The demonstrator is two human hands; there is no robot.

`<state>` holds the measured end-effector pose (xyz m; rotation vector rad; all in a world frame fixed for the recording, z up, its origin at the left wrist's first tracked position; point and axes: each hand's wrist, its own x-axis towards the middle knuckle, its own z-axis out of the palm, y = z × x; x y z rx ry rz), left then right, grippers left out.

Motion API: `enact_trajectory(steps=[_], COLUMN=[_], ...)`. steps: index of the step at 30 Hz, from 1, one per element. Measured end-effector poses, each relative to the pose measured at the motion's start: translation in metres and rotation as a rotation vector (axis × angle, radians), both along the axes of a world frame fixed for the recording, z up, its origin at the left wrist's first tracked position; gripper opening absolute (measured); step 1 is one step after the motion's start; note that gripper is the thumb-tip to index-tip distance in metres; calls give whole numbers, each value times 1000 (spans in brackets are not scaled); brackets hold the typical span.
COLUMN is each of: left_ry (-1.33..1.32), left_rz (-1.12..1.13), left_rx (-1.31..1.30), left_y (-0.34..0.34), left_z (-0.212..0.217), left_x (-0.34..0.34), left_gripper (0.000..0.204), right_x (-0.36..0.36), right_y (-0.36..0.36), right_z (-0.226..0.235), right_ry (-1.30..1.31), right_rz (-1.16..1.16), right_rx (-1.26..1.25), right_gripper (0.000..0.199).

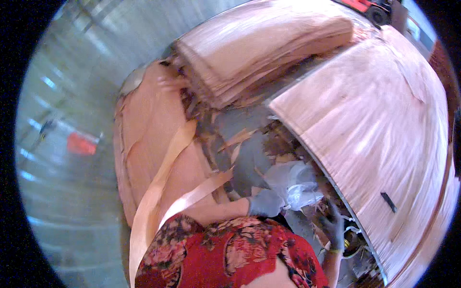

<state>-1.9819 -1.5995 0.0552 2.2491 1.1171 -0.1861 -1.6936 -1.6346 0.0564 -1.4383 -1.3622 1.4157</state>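
My left hand (265,204), in a grey glove, is closed at the near edge of a crumpled clear plastic bag (303,194) and appears to grip it; its fingertips are partly hidden. Just right of the bag is my right hand (331,226), also gloved, with darker fingers stretched apart and nothing seen in them. It hovers beside the edge of a large stack of pale wood veneer sheets (370,105). Two long curling veneer strips (161,177) run past my left forearm.
More veneer piles lie at left (151,120) and at the far side (269,43). Scraps (237,139) litter the grey floor between them. A dark small bar (389,202) rests on the right stack. A blurred hand (170,85) shows by the left pile. A red vehicle (365,7) stands far off.
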Motion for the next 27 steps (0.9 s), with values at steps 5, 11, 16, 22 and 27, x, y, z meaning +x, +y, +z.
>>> enact_trajectory(steps=[5, 11, 16, 22, 27], left_ry=[-138, -254, -253, -43, -1], left_rz=[106, 362, 517, 637, 674], left_rx=[12, 47, 200, 509, 483], left_y=[37, 87, 160, 271, 377], left_z=[52, 34, 24, 4, -5], left_x=[-30, -133, -265, -425, -501], left_gripper=[27, 35, 32, 29, 27], right_x=[-113, -207, -315, -346, -319], right_y=[84, 152, 211, 282, 312], right_z=[20, 20, -11, 15, 53], right_ry=[29, -72, -241, -710, -1033], right_rz=[718, 783, 616, 465, 14], right_rx=[-40, -117, 237, 182, -55], right_gripper=[49, 27, 24, 23, 21])
